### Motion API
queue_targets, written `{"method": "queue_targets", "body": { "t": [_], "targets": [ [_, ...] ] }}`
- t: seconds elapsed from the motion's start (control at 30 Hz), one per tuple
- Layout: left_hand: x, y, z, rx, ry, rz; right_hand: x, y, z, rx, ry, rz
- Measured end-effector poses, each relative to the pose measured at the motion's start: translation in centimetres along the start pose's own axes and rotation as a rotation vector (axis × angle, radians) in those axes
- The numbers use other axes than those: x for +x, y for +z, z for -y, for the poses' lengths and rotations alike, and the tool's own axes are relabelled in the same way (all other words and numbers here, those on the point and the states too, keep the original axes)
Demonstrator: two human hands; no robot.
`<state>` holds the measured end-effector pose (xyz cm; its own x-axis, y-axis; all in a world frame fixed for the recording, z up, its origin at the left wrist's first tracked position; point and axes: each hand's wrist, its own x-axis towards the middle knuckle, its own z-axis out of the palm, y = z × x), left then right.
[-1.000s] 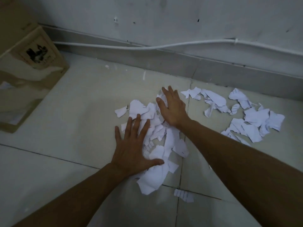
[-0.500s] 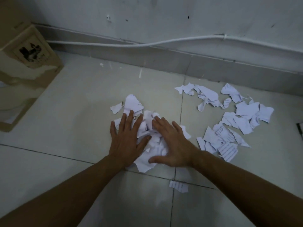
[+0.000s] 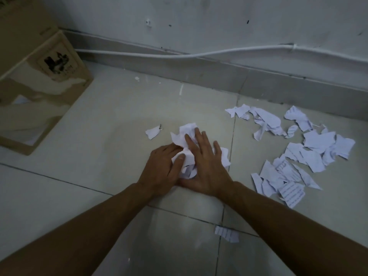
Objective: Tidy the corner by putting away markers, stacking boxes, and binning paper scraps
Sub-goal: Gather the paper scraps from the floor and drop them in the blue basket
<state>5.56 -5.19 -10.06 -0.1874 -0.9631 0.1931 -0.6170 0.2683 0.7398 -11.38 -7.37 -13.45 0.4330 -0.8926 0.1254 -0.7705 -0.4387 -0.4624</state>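
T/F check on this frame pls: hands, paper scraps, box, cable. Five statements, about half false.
1. Left hand and right hand both touch the bunched scraps. True.
2. No paper lies right of the hands. False: loose scraps spread there.
3. A cardboard box stands at far left. True.
4. The white cable lies among the scraps. False: it runs along the wall.
5. The right hand is curled into a fist. False: its fingers lie straight over the bunch.

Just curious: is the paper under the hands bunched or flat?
Bunched: left hand grips, right hand presses the scraps into a crumpled heap.
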Motion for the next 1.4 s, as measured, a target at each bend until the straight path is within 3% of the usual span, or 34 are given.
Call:
{"method": "queue_targets", "body": {
  "t": [0.17, 0.37, 0.47, 0.57, 0.67, 0.8, 0.97, 1.17, 1.27, 1.4],
  "targets": [
    [0.6, -0.6, 0.7, -0.001, -0.114, -0.071, 2.9, 0.7, -0.3, -0.018, -0.104, 0.066],
    [1.8, -0.6, 2.5, 0.061, -0.089, -0.207, 3.3, 1.3, -0.1, 0.020, -0.167, -0.095],
    [2.5, -0.2, 3.7, 0.296, -0.165, -0.116, 3.3, 1.2, -0.1, 0.133, -0.153, -0.062],
    [2.3, 0.5, 4.3, 0.343, -0.212, -0.014, 3.2, 0.7, -0.4, 0.149, -0.178, 0.045],
    [2.2, 0.7, 5.1, 0.243, -0.157, -0.037, 2.4, 1.2, -0.2, 0.085, -0.191, 0.072],
    [2.3, 0.8, 3.2, -0.087, 0.005, -0.141, 2.2, 2.3, 1.2, -0.010, -0.114, -0.035],
    [2.2, 1.6, 1.0, -0.161, -0.278, -0.238, 3.2, 2.1, 1.9, 0.070, -0.061, -0.081],
    [2.2, 1.6, -1.3, -0.186, -0.414, -0.363, 3.4, 2.9, 2.3, 0.258, -0.084, -0.117],
    [2.9, 1.1, -1.6, -0.327, -0.520, -0.354, 3.4, 2.5, 2.8, 0.409, -0.087, -0.077],
    [4.1, -0.3, -1.3, -0.519, -0.676, -0.387, 3.8, 1.5, 4.1, 0.449, -0.085, -0.158]
  ]
}}
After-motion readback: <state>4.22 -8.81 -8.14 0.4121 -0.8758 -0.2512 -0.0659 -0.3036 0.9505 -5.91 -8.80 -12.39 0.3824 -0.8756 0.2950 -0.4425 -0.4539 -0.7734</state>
